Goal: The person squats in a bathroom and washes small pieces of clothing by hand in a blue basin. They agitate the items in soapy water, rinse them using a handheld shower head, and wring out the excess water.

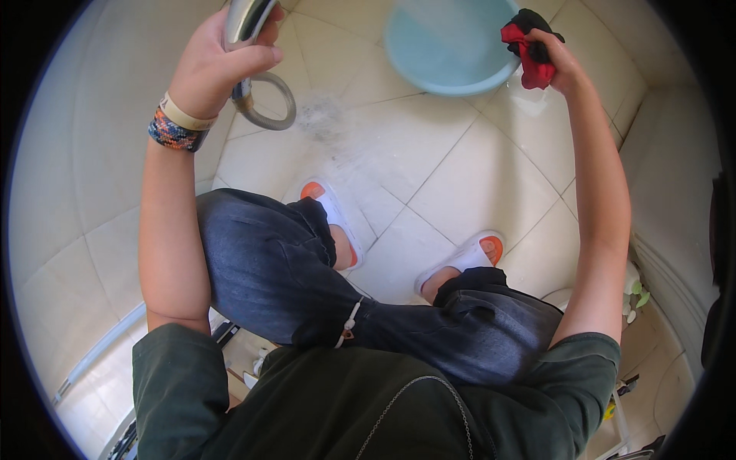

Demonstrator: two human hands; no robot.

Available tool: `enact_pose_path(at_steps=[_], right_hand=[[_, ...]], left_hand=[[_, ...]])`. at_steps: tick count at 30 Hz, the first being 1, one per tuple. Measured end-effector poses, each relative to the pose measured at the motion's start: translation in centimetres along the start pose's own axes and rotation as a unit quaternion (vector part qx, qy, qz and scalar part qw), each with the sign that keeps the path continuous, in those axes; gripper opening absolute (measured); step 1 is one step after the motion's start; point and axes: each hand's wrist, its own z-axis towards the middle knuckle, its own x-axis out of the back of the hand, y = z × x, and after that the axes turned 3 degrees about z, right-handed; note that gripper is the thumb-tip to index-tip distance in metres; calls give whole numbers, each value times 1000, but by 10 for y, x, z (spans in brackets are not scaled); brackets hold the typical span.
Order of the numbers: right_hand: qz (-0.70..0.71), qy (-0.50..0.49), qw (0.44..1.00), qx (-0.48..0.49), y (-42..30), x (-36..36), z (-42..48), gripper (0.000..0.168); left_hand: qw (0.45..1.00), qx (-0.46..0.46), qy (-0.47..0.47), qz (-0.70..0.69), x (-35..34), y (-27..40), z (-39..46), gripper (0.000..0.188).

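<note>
My left hand (215, 66) grips a chrome handheld shower head (244, 26) at the upper left; a flexible metal hose (282, 106) loops below it. The top of the shower head is cut off by the frame. At the upper right, my right hand (560, 60) holds a bunched black and red cloth (532, 49) beside the rim of a light blue plastic basin (460, 89). Pale streaks that look like water spray cross the basin's inside. The basin sits on the tiled floor, its far side out of frame.
Wet-looking beige tiles (448, 167) cover the floor. My feet, in white and orange slide sandals (345, 230), stand apart on them. Tiled walls rise at left (69, 190) and right. A green-leaved plant (638, 293) stands near the right wall.
</note>
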Motion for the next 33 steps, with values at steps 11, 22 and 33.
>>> enact_pose_path(at_steps=[11, 22, 33], right_hand=[[-9, -6, 1000, 8, -13, 2, -12, 27], [-113, 7, 988, 106, -11, -20, -11, 24], [-235, 2, 943, 235, -50, -117, -75, 12]], left_hand=[[994, 16, 5, 105, -8, 12, 4, 36], [996, -5, 9, 92, -10, 13, 4, 35], [996, -63, 49, 33, -16, 9, 8, 35]])
